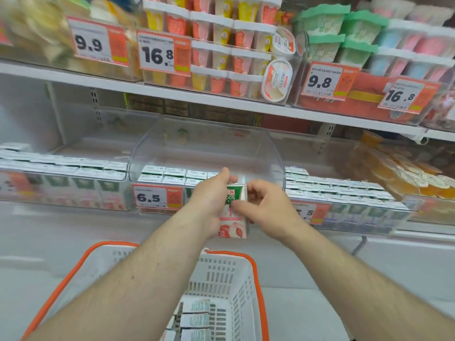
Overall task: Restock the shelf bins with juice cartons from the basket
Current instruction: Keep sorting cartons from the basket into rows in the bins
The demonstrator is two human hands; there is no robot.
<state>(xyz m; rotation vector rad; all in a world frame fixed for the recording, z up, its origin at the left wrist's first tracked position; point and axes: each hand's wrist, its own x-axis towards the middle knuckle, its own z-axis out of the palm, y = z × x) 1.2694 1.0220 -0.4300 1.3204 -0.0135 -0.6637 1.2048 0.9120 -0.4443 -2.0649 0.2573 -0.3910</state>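
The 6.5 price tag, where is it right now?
In the head view, the 6.5 price tag sits left of centre on the front of the clear middle bin, just left of the left hand gripping the juice carton.

Top shelf is all dessert stuff: stacked pudding cups (216, 43) in red, yellow and white, a couple of oval tubs (277, 80) leaning on their sides just right of them, then green-lidded cups (342, 33) and pink and blue ones (413, 50) further right. Price tags (163, 54) read 9.9, 16.8, 9.8 and 16.8. Lower right there's a pile of orange jelly cups (403, 173). The far left is too blurry to tell.
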